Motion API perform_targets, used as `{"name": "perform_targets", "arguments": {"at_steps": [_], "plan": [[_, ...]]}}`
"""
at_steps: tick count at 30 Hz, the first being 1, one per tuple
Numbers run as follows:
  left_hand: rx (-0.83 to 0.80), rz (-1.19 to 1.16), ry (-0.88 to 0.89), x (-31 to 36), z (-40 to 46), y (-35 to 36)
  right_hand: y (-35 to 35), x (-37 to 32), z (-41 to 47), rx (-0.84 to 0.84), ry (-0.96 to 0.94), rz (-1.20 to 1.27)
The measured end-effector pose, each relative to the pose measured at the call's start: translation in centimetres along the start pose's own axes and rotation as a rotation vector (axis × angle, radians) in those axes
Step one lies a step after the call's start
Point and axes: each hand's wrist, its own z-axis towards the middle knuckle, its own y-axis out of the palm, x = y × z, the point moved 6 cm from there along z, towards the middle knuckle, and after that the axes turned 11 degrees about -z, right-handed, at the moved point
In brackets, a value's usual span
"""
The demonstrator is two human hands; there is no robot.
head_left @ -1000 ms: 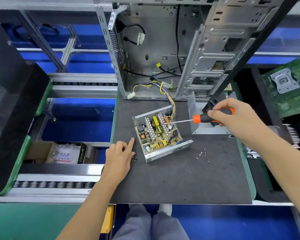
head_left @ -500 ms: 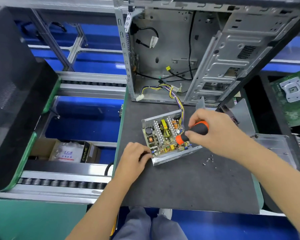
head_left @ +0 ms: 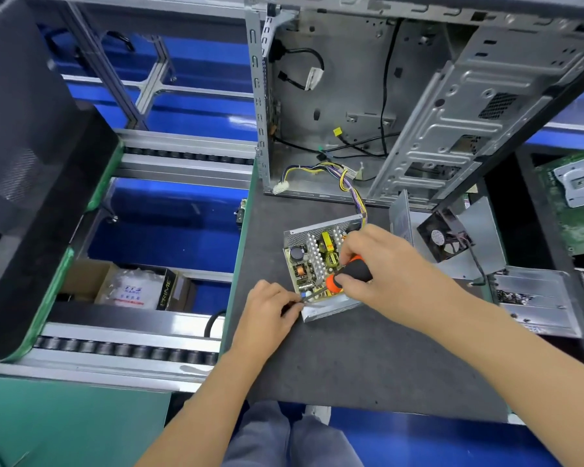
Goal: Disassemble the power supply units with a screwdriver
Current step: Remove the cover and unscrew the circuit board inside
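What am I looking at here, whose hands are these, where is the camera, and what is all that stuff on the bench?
No robot: a person, filmed by a wide-angle camera on their head, looking down. On the dark mat lies an opened power supply unit, its circuit board exposed, coloured wires running back to an empty computer case. The right hand grips an orange and black screwdriver, tip aimed at the unit's near left corner. The left hand pinches at that corner, apparently steadying the tip. A fan lies to the right.
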Motion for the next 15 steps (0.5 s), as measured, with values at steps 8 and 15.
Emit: {"name": "perform_targets", "arguments": {"at_steps": [8,15], "plan": [[0.002,-0.009,-0.045,0.6,0.0,-0.1,-0.1,-2.9,0.0,0.009,-0.136,-0.206],[0.020,0.002,-0.118,1.2,0.0,-0.3,0.7,-7.2,0.9,-0.088,-0.197,-0.551]]}}
